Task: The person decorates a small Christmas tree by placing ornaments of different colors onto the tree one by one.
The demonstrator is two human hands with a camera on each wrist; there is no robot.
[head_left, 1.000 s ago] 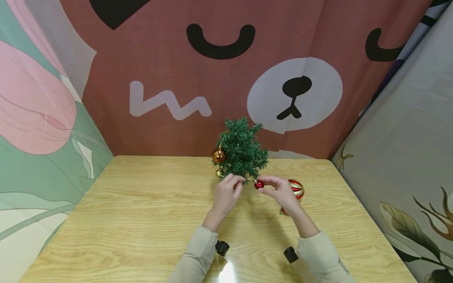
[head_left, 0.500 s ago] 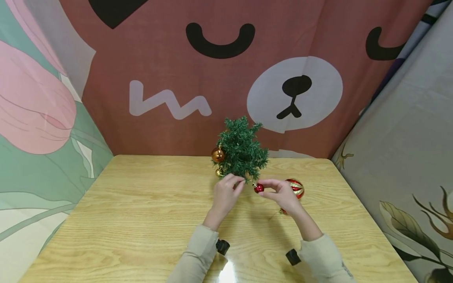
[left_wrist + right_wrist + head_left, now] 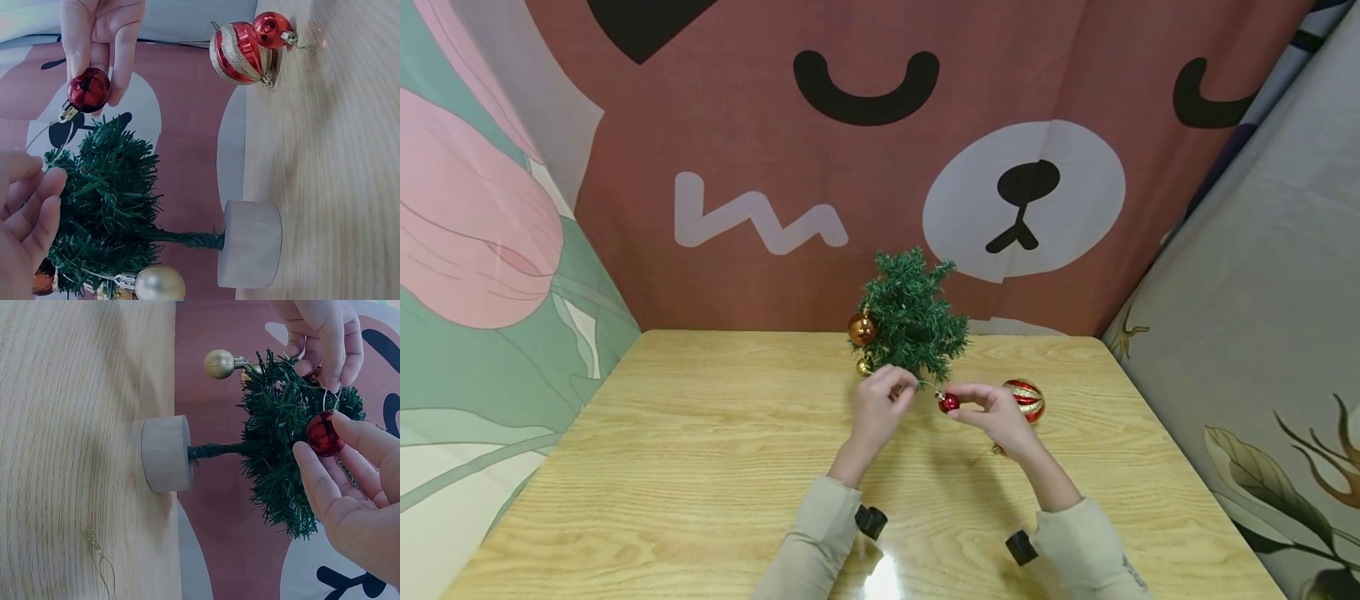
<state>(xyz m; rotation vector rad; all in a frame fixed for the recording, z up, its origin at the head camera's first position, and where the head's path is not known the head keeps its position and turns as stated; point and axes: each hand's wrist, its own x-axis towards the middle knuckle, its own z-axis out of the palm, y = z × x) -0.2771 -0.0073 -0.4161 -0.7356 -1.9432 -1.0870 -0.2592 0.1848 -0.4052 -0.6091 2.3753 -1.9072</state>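
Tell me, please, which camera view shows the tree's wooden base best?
The left wrist view: the wooden base shows whole, with its stem. The right wrist view shows it too, slightly less close. In the head view the hands and foliage hide it.

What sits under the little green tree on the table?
The tree rises on a thin stem from a round wooden base resting on the table. In the head view, the left hand and the branches hide this base.

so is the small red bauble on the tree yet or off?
Off: right hand pinches the small red bauble beside the tree.
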